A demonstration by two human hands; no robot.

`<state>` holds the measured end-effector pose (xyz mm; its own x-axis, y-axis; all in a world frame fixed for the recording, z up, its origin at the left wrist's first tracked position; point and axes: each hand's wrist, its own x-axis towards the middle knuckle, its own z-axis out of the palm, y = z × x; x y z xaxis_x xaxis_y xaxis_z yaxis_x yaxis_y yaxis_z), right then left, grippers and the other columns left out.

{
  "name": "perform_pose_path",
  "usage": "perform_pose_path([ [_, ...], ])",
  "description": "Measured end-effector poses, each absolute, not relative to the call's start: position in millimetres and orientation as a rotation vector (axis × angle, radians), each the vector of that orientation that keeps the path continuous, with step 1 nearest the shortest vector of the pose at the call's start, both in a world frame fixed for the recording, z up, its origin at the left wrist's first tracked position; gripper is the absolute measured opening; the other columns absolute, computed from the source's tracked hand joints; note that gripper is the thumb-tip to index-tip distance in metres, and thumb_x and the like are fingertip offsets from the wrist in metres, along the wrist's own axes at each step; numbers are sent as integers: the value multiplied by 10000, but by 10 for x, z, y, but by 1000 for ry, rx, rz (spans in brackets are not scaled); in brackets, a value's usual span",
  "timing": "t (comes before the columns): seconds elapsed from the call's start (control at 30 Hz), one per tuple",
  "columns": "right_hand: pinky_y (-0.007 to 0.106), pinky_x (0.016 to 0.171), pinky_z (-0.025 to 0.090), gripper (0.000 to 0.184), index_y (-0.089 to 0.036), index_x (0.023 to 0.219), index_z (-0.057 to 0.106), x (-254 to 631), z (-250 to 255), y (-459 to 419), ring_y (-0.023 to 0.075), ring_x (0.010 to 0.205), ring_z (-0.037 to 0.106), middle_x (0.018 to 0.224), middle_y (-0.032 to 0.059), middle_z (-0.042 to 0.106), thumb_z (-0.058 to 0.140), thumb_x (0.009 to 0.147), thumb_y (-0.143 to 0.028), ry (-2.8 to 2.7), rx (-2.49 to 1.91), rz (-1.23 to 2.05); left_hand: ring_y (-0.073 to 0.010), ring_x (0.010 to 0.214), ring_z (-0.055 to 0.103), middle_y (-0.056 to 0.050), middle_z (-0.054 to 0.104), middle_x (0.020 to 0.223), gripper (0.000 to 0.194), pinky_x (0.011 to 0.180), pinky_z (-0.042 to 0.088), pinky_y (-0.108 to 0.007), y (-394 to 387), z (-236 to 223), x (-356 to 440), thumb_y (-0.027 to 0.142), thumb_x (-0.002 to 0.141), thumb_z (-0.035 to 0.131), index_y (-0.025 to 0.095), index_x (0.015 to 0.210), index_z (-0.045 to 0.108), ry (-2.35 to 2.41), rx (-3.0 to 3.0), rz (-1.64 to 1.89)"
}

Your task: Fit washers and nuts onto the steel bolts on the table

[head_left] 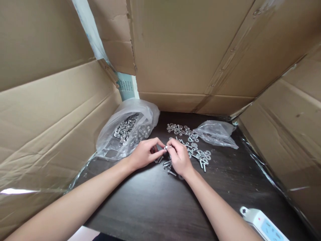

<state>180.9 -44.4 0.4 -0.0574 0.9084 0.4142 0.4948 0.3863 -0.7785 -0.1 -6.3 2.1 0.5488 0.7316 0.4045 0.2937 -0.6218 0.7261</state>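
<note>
Cardboard panels (pixel 190 47) stand around a dark tabletop (pixel 130 207), with a filled clear plastic bag (pixel 147 107) on the left and a smaller plastic bag (pixel 217 134) on the right. My left hand (pixel 144 154) and right hand (pixel 179 155) meet above loose bolts (pixel 172 172) and washers (pixel 208 157), thumbs and forefingers pinched together on a metal piece (pixel 165 147) too small to identify.
</note>
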Motion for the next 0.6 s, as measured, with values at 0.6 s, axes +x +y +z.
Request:
perform_pose_path([
  [0.6,307,663,391,100,-228,804,506,1795,41,-466,177,724,506,809,10,541,479,879,-168,-1678,-1220,519,-94,547,604,21,659,669,144,547,481,-189,-95,60,17,302,909,674,161,923,654,865,2151,982],
])
